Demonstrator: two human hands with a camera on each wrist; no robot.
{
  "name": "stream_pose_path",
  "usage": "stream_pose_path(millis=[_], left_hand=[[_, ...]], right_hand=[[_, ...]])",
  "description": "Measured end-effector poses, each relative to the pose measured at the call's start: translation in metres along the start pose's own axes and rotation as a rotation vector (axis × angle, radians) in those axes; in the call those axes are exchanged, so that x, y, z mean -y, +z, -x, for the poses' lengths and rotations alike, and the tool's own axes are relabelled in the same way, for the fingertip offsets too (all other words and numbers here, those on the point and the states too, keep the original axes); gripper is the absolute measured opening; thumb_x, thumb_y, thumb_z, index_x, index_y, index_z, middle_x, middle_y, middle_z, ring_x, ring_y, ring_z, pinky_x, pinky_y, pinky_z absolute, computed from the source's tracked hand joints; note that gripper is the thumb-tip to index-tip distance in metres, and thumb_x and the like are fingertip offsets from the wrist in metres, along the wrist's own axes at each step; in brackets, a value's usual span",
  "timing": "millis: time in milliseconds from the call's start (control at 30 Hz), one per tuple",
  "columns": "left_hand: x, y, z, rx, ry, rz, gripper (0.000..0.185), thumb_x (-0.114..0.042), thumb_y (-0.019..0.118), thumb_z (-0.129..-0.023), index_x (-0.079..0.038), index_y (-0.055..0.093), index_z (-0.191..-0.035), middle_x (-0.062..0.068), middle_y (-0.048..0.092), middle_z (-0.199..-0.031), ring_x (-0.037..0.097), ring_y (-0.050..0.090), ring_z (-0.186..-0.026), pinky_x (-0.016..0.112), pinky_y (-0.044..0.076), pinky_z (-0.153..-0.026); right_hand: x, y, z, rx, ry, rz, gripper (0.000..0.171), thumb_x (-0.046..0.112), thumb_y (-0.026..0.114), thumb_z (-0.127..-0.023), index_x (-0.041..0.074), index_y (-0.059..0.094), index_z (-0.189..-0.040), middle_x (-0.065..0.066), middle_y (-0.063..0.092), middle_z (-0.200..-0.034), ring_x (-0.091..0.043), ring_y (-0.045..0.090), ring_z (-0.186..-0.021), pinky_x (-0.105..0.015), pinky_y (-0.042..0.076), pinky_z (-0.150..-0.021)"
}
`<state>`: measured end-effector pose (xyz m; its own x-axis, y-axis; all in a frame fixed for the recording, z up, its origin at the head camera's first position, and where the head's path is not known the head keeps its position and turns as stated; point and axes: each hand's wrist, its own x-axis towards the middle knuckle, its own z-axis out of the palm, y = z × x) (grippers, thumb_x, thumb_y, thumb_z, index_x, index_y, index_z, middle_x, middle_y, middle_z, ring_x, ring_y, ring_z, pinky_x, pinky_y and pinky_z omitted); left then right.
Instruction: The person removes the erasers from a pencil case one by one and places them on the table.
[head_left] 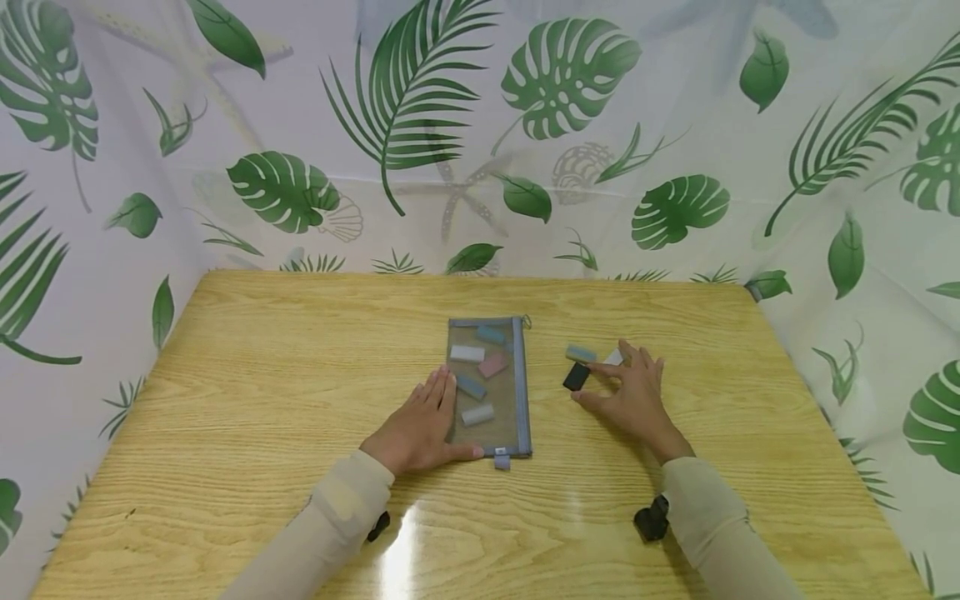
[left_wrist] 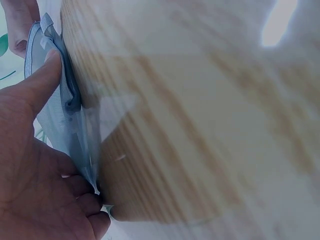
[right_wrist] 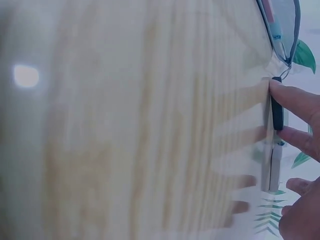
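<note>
Both forearms reach forward from the lower edge of the head view, each in a light beige sleeve with a dark strap fitting at the wrist. The left hand (head_left: 418, 429) lies palm down, its fingers (head_left: 441, 390) straight and close together, pointing away from the body, the thumb stretched out to the side. The right hand (head_left: 636, 394) is also palm down, wrist slightly raised, its fingers (right_wrist: 295, 100) spread and gently bent at the tips, thumb angled inward. The two hands are well apart, with the right one a little farther forward.
</note>
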<state>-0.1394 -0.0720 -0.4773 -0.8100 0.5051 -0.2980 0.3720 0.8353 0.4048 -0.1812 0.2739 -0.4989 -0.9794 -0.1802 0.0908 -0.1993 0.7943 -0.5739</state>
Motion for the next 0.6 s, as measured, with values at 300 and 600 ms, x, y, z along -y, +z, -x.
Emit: stream_pose_path(millis=[300,600], left_hand=[[0.0,-0.001,0.0,-0.001,0.007,0.001,0.111,-0.068,0.055,-0.094,0.006,0.005,-0.159,0.022,-0.004,-0.167,0.033,-0.002,-0.155,0.046,0.009,-0.125],[-0.001,-0.001,0.001,-0.003,-0.004,0.009,0.112,-0.068,0.056,-0.093,0.006,0.005,-0.16,0.022,-0.003,-0.167,0.032,-0.002,-0.155,0.045,0.009,-0.125]], right_hand=[[0.008,-0.001,-0.004,-0.053,-0.038,0.015,0.054,0.032,0.088,-0.08,0.0,0.074,-0.12,-0.038,0.026,-0.156,-0.065,0.009,-0.143,-0.074,-0.012,-0.112],[0.019,0.006,-0.01,-0.056,-0.095,-0.036,0.052,0.023,0.09,-0.077,0.001,0.073,-0.122,-0.038,0.029,-0.155,-0.065,0.011,-0.142,-0.073,-0.012,-0.113]])
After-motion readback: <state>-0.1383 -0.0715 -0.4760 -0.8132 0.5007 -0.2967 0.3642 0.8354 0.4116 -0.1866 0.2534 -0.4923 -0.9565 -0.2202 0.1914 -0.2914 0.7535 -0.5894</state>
